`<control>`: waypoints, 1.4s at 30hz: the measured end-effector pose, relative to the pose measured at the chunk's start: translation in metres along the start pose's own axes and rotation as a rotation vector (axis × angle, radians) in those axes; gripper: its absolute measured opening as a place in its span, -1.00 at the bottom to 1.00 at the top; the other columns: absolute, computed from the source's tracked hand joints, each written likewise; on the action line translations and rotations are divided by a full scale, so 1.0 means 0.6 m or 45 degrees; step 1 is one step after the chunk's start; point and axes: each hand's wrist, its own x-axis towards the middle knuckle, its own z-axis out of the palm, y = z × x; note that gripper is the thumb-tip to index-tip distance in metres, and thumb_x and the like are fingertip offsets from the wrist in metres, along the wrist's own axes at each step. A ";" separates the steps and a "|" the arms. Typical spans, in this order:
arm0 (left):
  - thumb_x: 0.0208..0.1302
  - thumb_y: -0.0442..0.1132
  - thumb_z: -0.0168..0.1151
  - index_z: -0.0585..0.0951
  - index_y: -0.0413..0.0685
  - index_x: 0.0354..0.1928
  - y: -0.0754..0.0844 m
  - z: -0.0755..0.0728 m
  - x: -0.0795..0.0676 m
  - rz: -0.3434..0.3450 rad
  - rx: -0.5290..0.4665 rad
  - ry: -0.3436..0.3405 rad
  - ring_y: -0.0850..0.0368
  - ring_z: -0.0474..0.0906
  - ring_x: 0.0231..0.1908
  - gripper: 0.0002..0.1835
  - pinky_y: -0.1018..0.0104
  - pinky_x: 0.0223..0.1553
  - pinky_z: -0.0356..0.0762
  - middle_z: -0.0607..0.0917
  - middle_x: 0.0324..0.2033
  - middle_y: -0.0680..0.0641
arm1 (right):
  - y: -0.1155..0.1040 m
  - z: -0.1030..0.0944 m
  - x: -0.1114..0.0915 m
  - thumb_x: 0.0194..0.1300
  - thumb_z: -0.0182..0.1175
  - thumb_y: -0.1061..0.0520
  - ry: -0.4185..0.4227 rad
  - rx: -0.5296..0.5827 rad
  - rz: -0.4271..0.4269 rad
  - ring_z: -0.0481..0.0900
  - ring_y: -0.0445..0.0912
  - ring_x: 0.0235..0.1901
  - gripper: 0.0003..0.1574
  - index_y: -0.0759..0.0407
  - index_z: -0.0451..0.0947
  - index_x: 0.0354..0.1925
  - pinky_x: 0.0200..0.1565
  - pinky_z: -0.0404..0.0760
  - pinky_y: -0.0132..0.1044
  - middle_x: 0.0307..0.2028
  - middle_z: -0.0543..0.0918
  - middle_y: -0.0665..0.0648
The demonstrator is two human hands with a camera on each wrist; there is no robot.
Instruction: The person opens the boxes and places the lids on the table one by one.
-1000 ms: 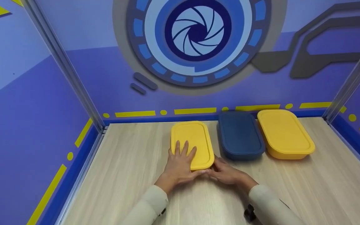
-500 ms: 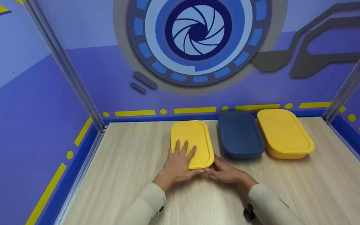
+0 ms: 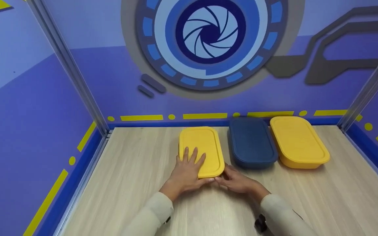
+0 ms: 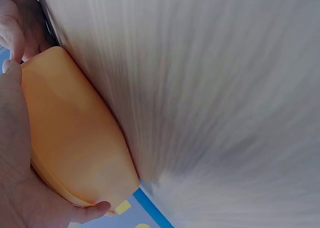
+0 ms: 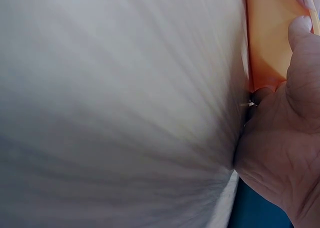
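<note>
A yellow lidded lunch box (image 3: 205, 141) stands on the table, left of two other boxes. My left hand (image 3: 185, 173) lies across its near left part, fingers spread on the lid and thumb along the near edge. In the left wrist view, one finger (image 4: 95, 211) of that hand reaches over the orange-looking box wall (image 4: 80, 118). At the near right corner, my right hand (image 3: 238, 180) holds the box, thumb on the near side and fingers round the right side. Both thumb tips nearly meet. The right fingertips are hidden behind the box corner.
To the right stand a dark blue lidded lunch box (image 3: 254, 141) and a larger-looking yellow lidded box (image 3: 299, 141), side by side near the back wall. The wooden table (image 3: 136, 170) is enclosed by printed panels (image 3: 100, 75) and metal posts (image 3: 67, 65).
The head view has tilted slightly. Both hands and the yellow lunch box stay practically where they were.
</note>
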 end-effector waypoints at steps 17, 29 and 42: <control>0.31 0.72 -0.24 0.10 0.18 0.73 -0.001 -0.001 0.001 -0.003 0.036 -0.010 -0.46 -0.03 0.69 0.13 -0.48 0.51 0.21 0.07 0.72 -0.21 | 0.001 0.003 0.002 0.59 0.13 -0.31 0.018 -0.011 0.071 -0.08 0.21 0.74 0.16 0.02 -0.25 0.76 0.66 -0.06 0.33 0.74 -0.05 0.24; 0.31 0.72 -0.23 0.07 0.20 0.74 0.003 -0.004 -0.001 -0.015 -0.041 -0.033 -0.44 -0.11 0.70 0.13 -0.50 0.55 0.14 0.02 0.74 -0.20 | 0.000 0.000 -0.003 0.59 0.12 -0.33 0.010 -0.014 0.094 -0.10 0.22 0.74 0.16 -0.04 -0.28 0.77 0.65 -0.08 0.38 0.75 -0.07 0.24; 0.31 0.73 -0.28 0.06 0.20 0.74 0.001 0.001 0.000 -0.022 -0.017 -0.024 -0.44 -0.11 0.70 0.14 -0.50 0.53 0.17 0.01 0.74 -0.20 | 0.001 0.002 0.000 0.61 0.12 -0.29 0.012 -0.033 0.044 -0.06 0.22 0.73 0.12 0.02 -0.24 0.76 0.65 -0.05 0.36 0.73 -0.01 0.26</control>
